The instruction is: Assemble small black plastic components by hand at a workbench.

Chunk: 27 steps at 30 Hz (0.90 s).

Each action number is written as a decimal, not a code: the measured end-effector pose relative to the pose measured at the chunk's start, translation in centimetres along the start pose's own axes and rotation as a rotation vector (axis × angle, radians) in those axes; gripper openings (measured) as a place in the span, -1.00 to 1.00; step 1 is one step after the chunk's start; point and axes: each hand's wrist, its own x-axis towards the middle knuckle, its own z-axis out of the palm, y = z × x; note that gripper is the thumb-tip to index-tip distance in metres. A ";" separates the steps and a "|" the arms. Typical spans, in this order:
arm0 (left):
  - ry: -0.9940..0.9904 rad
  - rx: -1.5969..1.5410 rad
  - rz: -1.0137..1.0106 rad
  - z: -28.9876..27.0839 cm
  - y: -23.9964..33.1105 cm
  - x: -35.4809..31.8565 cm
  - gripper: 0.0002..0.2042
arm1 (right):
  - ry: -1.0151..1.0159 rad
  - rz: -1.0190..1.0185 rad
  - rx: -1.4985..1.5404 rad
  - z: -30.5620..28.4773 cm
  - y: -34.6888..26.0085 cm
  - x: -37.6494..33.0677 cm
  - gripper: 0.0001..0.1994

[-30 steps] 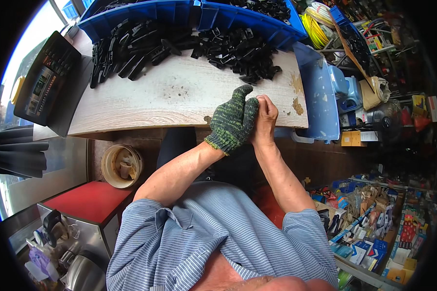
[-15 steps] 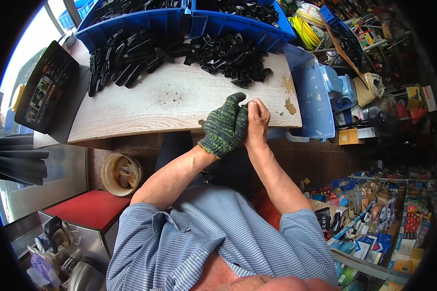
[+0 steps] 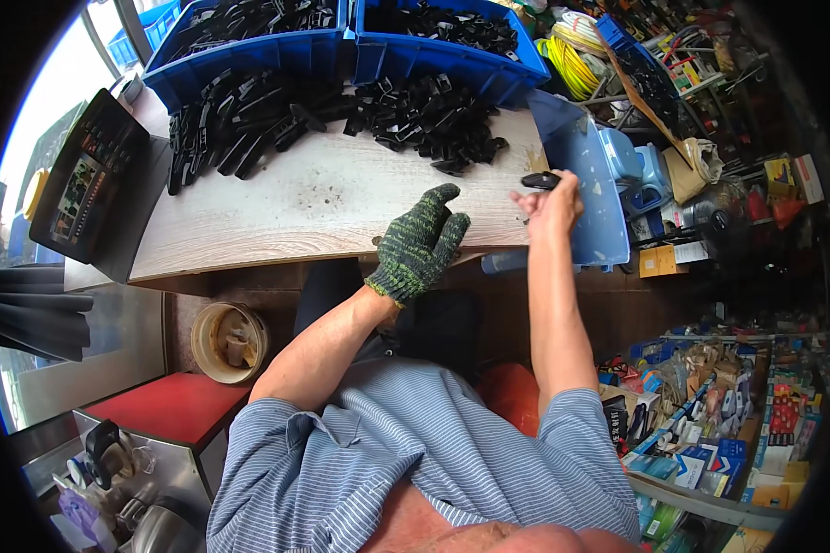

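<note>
My left hand, in a dark green knitted glove, hovers by the front edge of the table with thumb and fingers apart and nothing between them. To its right, my bare right hand grips a small black plastic part near the table's right edge, beside the blue bin. Beyond the hands lie two piles of black plastic parts: long narrow pieces on the left and shorter clip-like pieces on the right. The exact kind of the held part cannot be made out.
Two blue crates of black parts stand behind the piles. A translucent blue bin adjoins the table's right end. At the left of the wooden table stands an open laptop. On the floor sits a bucket; cluttered shelves fill the right.
My hands, together half a second ago, have come apart. The right moved right toward the blue bin and now shows a black part; the left shifted slightly left with its fingers spread.
</note>
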 end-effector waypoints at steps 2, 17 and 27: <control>-0.005 0.024 0.012 0.1 -0.3 0.1 -0.62 | 0.247 -0.057 -0.078 -0.4 -1.9 1.9 -0.73; -0.008 0.128 0.083 0.6 -0.9 0.5 -0.67 | -0.374 -0.101 -0.955 3.8 0.2 5.8 -0.47; -0.013 0.105 0.038 0.4 -0.8 0.8 -0.66 | -0.347 -0.271 -1.091 3.4 1.3 6.5 -0.51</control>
